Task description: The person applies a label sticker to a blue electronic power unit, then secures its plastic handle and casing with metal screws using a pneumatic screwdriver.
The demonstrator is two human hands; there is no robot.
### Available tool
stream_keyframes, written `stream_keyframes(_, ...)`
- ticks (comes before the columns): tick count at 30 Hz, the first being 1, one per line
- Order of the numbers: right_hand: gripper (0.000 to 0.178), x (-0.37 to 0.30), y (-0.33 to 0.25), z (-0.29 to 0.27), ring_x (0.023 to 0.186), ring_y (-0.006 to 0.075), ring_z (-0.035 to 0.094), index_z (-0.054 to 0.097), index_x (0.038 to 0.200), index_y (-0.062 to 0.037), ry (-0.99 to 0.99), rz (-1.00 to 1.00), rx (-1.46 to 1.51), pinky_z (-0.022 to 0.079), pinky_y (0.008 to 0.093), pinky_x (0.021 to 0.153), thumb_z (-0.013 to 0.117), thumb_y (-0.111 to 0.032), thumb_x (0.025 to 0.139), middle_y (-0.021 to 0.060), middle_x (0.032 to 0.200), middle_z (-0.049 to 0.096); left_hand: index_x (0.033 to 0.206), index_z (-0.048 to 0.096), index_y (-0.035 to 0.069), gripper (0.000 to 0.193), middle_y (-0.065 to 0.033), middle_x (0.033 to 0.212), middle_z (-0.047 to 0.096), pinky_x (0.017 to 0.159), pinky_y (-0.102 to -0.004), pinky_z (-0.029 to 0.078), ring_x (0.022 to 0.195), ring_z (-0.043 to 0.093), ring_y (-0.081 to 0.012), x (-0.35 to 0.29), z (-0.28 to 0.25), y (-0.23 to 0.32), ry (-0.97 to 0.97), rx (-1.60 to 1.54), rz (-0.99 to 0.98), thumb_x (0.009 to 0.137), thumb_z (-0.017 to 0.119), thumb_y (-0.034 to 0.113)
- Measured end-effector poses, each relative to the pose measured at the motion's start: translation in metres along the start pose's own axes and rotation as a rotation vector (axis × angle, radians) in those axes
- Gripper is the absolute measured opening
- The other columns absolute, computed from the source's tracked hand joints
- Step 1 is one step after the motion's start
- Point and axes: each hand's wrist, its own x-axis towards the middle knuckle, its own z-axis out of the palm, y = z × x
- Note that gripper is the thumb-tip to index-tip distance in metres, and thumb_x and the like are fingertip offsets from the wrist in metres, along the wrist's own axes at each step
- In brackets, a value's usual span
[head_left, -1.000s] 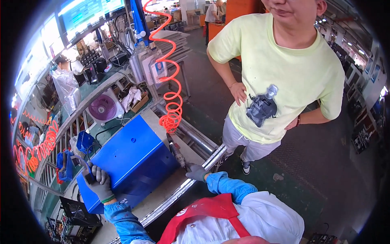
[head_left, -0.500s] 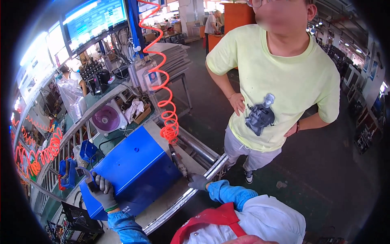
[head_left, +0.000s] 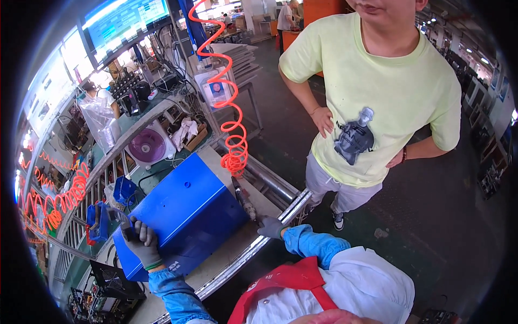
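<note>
1. Gripping with curled fingers, the gloved left hand (head_left: pixel 144 247) holds a dark piece (head_left: pixel 128 231) at the left end of the blue box (head_left: pixel 181 202).
2. Right of the box, the right hand (head_left: pixel 271 227) meets the near end of a slim tool (head_left: pixel 246 202); whether it grips, I cannot tell.
3. Box rests on the bench (head_left: pixel 216 264), between both hands.

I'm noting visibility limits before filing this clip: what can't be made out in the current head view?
Head view:
Underside of the blue case: hidden by the case itself.
Palm of the left hand: behind its gloved back.
Whether the right hand grips the tool: contact too small.
Top of the standing person: cut off by the upper edge.
Text on the monitor: too small.
</note>
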Motion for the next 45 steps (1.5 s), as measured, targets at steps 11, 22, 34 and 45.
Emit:
stream_keyframes(11, 0.049, 0.012, 0.016, 0.006, 0.102, 0.0411, 0.062, 0.060, 0.116, -0.0015, 0.082, -0.045, 0.001, 0.049, 0.0477, 0.089, 0.064, -0.034, 0.078, 0.0252, 0.109, 0.064, 0.119, 0.051, -0.004, 0.043, -0.0024, 0.071, 0.044, 0.033, -0.0226, 0.033, 0.047, 0.038, -0.0090, 0.005, 0.014, -0.014, 0.011, 0.071, 0.022, 0.098, 0.054, 0.034)
stream_keyframes(22, 0.068, 0.000, 0.014, 0.014, 0.119, 0.0400, 0.056, 0.048, 0.138, -0.0044, 0.089, -0.133, 0.087, 0.044, 0.0445, 0.102, 0.065, -0.033, 0.078, 0.0256, 0.128, 0.058, 0.115, 0.055, -0.002, 0.040, -0.0012, 0.068, 0.043, 0.032, -0.0228, 0.031, 0.043, 0.036, -0.0084, -0.007, 0.018, -0.014, 0.043, 0.069, 0.075, 0.100, 0.053, 0.035)
stream_keyframes(34, 0.055, 0.014, 0.018, 0.009, 0.106, 0.0411, 0.062, 0.057, 0.122, 0.0002, 0.065, -0.080, 0.007, 0.049, 0.0474, 0.093, 0.067, -0.032, 0.078, 0.0258, 0.113, 0.064, 0.118, 0.052, -0.003, 0.042, -0.0007, 0.067, 0.041, 0.032, -0.0232, 0.032, 0.044, 0.035, -0.0087, 0.005, 0.019, -0.015, 0.068, 0.037, 0.063, 0.099, 0.051, 0.035)
stream_keyframes(45, 0.063, 0.010, 0.033, 0.014, 0.106, 0.0385, 0.062, 0.055, 0.129, -0.0032, 0.129, -0.142, 0.056, 0.049, 0.0446, 0.094, 0.069, -0.030, 0.074, 0.0222, 0.116, 0.063, 0.118, 0.054, -0.001, 0.051, -0.0004, 0.073, 0.038, 0.034, -0.0219, 0.027, 0.046, 0.031, -0.0081, -0.004, 0.020, -0.020, 0.003, -0.002, 0.006, 0.097, 0.051, 0.045)
